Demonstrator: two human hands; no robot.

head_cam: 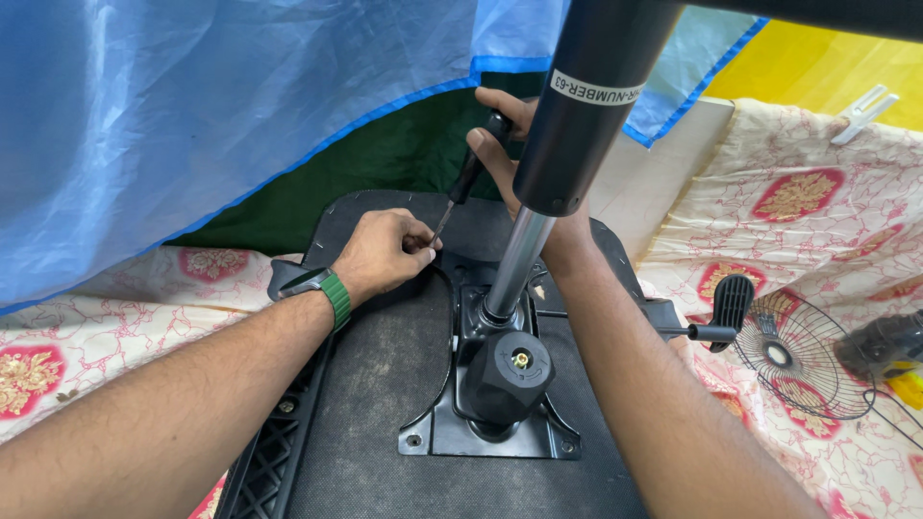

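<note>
An upturned black chair seat (385,375) lies in front of me, with a black metal mechanism plate (490,437) bolted to its underside. A gas lift cylinder (524,255) rises from the plate toward the camera, silver below and black above. My right hand (505,139) grips the black handle of a screwdriver (468,178), partly hidden behind the cylinder. My left hand (385,252), with a green watch band on the wrist, pinches the screwdriver's tip at the plate's far left corner. A round black knob (514,370) sits on the plate's front.
A black lever with a paddle end (726,312) sticks out to the right of the seat. A wire fan guard (803,360) lies on the patterned cloth at the right. A blue tarp (192,115) hangs at the upper left.
</note>
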